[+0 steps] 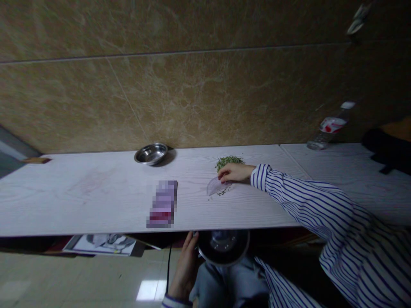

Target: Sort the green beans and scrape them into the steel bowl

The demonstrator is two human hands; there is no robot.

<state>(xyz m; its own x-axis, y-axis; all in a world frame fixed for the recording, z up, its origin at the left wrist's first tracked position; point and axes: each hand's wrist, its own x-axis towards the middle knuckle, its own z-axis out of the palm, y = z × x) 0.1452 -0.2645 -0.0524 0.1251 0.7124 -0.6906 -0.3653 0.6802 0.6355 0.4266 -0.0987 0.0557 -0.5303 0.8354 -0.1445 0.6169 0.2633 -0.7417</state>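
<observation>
My right hand (pixel 236 172) is closed on a thin, clear plastic scraper (pixel 214 186) with a curved edge, which touches the table top. Just behind this hand lies a pile of small green bits (pixel 228 161), like dried herb or seeds, partly hidden by it. A few loose dark bits (pixel 222 193) are scattered in front of the scraper. Below the table's front edge, my left hand (pixel 187 264) grips the left side of a dark round pan (pixel 224 252) with a shiny rim. The table edge hides the pan's far part; several pale spots show inside.
A steel bowl (pixel 150 154) stands near the wall. A purple-and-red flat item (pixel 162 204), blurred out, lies at the table's front. A clear bottle (pixel 330 127) stands at right, beside a dark bundle (pixel 390 141). Printed sheets (pixel 101 244) sit on a shelf below.
</observation>
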